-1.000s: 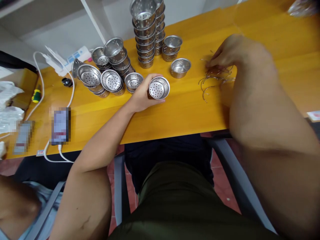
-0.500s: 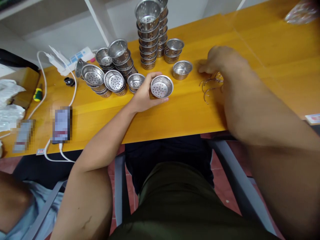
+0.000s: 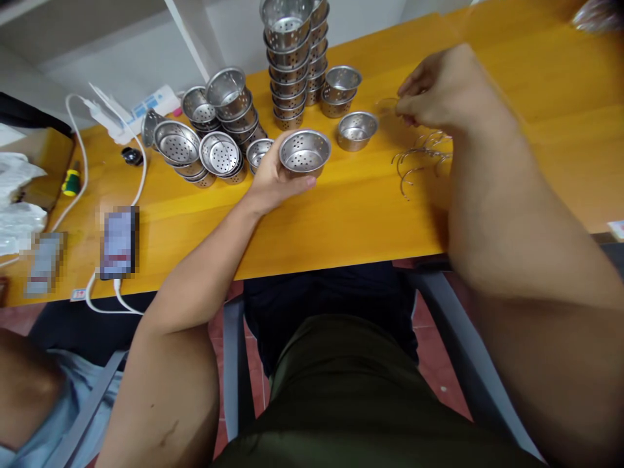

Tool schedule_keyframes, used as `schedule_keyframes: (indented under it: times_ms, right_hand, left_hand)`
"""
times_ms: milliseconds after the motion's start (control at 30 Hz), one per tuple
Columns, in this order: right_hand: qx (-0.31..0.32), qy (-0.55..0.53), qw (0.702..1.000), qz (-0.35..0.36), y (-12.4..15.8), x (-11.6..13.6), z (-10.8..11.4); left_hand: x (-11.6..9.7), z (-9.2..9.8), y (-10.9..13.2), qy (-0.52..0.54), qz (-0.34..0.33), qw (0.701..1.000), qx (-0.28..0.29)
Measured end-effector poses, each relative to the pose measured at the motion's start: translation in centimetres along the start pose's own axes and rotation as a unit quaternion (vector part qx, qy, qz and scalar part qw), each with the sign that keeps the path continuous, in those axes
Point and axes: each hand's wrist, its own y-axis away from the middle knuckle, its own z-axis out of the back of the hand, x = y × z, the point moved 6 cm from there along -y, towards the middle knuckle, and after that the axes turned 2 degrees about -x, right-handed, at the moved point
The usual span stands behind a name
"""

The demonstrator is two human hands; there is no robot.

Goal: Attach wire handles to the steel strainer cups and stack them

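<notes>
My left hand (image 3: pixel 273 179) is wrapped round a perforated steel strainer cup (image 3: pixel 305 155), its mouth facing up and a little toward me. Thumb at the front, the other fingers are mostly hidden behind the cup. Over the right part of the table, my right hand (image 3: pixel 424 94) pinches a thin curved wire (image 3: pixel 387 102), which is blurred and points left. Below that hand lies a loose pile of curved wires (image 3: pixel 409 159), partly covered by my forearm. A single strainer cup (image 3: pixel 357 132) stands between my two hands.
Tall stacks of strainer cups (image 3: pixel 287 78) stand at the back, with shorter stacks (image 3: pixel 227 104) to the left. A phone (image 3: pixel 118 244) with a white cable, a power strip (image 3: pixel 146 114) and a screwdriver (image 3: pixel 71 182) lie on the left. Another person's arm (image 3: pixel 29 390) shows at lower left.
My right hand has lifted up and away from the wire pile, a wire now showing in its fingers. The cup in my left hand has shifted slightly left and up, and tilted.
</notes>
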Motion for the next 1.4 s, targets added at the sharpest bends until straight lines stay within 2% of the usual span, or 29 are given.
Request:
schedule_keyframes:
  times_ms: [133, 233, 367, 500, 700, 800, 967, 1167, 1400]
  right_hand:
    - [-0.025, -0.127, 0.99, 0.05, 0.2, 1.4, -0.8]
    - [-0.039, -0.256, 0.962, 0.083, 0.6, 2.7, -1.3]
    - [0.001, -0.328, 0.936, 0.131, 1.7, 4.5, -2.2]
    - [0.021, -0.316, 0.937, 0.146, 3.0, 5.7, -3.1]
    - [0.033, -0.309, 0.934, 0.174, 5.3, 7.4, -4.9]
    - [0.045, -0.307, 0.927, 0.21, 6.0, 7.8, -5.3]
    - [0.091, -0.242, 0.922, 0.29, 6.5, 8.1, -5.5]
    - [0.077, -0.2, 0.932, 0.292, 6.6, 8.3, -5.5]
    - [0.048, -0.183, 0.938, 0.29, 6.8, 8.4, -6.3]
  left_hand:
    - [0.6, 0.4, -0.4, -0.036, 0.012, 0.999, -0.02]
    - [0.8, 0.6, -0.5, -0.043, 0.014, 0.999, -0.023]
    - [0.4, 0.7, -0.1, -0.034, -0.006, 0.999, -0.004]
    - [-0.1, 0.2, 0.1, -0.01, 0.0, 1.0, 0.013]
    - [0.0, 0.0, -0.4, -0.031, 0.02, 0.999, 0.019]
    - [0.0, 0.0, -0.4, -0.019, 0.022, 0.999, 0.021]
    - [0.4, -0.2, -0.1, -0.004, 0.034, 0.999, 0.022]
    - [1.1, 0.4, -0.5, -0.005, 0.019, 1.0, -0.019]
    - [1.6, 0.3, -0.4, -0.021, -0.006, 1.0, 0.003]
